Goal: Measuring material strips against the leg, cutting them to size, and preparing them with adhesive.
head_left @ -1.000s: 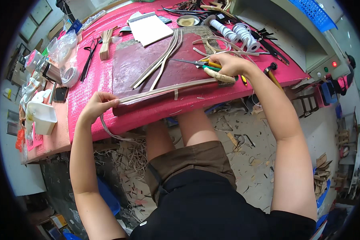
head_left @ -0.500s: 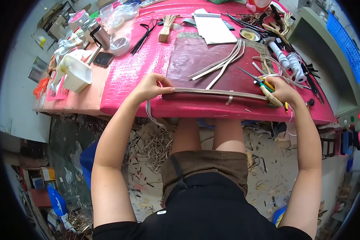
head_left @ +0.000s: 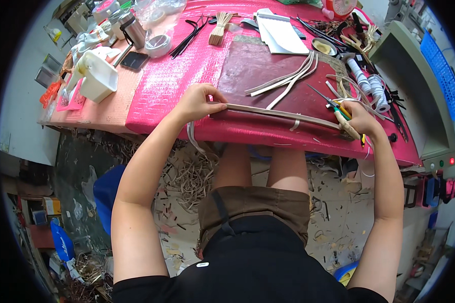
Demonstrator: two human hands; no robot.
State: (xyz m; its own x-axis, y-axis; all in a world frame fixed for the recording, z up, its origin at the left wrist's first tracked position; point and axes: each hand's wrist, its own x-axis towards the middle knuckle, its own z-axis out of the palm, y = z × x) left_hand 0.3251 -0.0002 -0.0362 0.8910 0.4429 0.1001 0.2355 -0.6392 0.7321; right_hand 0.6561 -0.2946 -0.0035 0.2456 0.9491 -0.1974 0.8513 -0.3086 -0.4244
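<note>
A long, narrow beige strip (head_left: 273,112) is stretched between my hands, low over the table's front edge. My left hand (head_left: 201,102) pinches its left end between thumb and fingers, and a pale tail (head_left: 192,137) hangs below that hand over the edge. My right hand (head_left: 361,119) is closed at the strip's other end, around a slim pointed metal tool (head_left: 320,93) with green and yellow handles. A cream-coloured wrapped piece (head_left: 347,124) lies against the right fingers. Several loose pale strips (head_left: 288,78) rest on the dark red mat (head_left: 237,76) beyond.
White paper (head_left: 280,33), a bundle of sticks (head_left: 220,29) and a small dish (head_left: 324,47) lie farther back. White spools (head_left: 374,90) stand right, near a grey-green machine (head_left: 414,101). A phone (head_left: 134,60), metal flask (head_left: 132,31) and white container (head_left: 100,78) sit left. Scraps litter the floor.
The view has shifted slightly. My left hand has risen a little, so the strip slopes down more toward the right. Both hands keep their hold.
</note>
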